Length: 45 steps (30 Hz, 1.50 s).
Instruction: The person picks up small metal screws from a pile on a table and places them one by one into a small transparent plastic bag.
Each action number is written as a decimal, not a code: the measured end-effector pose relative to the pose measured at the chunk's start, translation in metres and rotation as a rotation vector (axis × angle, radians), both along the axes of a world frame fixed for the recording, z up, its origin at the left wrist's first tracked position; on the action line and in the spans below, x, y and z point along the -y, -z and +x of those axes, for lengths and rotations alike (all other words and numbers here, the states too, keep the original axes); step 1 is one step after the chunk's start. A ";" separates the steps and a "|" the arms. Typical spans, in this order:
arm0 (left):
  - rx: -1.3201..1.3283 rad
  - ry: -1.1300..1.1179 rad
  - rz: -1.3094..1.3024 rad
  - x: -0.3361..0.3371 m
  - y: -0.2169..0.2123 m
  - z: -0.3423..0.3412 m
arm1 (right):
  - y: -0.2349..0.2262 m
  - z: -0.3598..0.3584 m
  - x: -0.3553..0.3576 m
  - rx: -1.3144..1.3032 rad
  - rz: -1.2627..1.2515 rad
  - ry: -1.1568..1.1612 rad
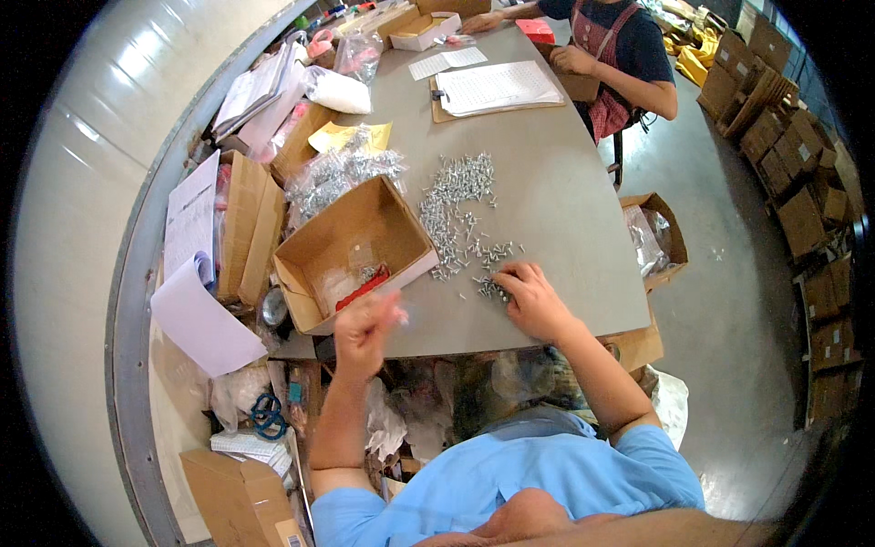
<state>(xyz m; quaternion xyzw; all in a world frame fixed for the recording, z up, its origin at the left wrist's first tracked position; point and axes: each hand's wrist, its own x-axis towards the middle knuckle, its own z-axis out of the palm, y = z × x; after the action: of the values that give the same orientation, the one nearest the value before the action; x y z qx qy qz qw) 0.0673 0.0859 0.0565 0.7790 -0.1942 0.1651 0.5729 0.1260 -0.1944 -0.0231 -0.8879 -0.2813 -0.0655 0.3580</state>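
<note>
With both grips too unclear to tell, the right hand [536, 303] is touching the near end of the forward-stretching screws [458, 185], the left hand [364, 337] hovering farther off.

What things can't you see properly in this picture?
Head view:
Left hand: blurred, so what its fingers may hold is unclear.
Number of screws beneath the right hand: its fingers hide that spot.
Writing on the clipboard's paper: too small.
Co-worker: head cut off by the top edge.
</note>
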 end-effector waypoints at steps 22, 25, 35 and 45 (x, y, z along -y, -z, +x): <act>-1.005 0.261 -0.245 0.073 0.188 -0.115 | -0.017 -0.043 0.042 -0.264 0.112 0.073; -1.206 0.371 -0.009 0.088 0.192 -0.105 | -0.012 -0.042 0.039 -0.164 0.070 0.076; -0.884 0.360 0.056 0.152 0.188 -0.093 | -0.017 -0.065 0.036 -0.154 0.030 -0.015; -0.894 0.366 -0.143 0.156 0.191 -0.100 | -0.017 -0.032 0.006 0.062 0.031 0.072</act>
<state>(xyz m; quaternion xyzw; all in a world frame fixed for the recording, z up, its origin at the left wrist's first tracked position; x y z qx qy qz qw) -0.0327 -0.0706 -0.1340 0.6855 -0.0511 -0.2760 0.6718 0.0937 -0.2003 -0.0065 -0.8894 -0.2592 -0.1103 0.3601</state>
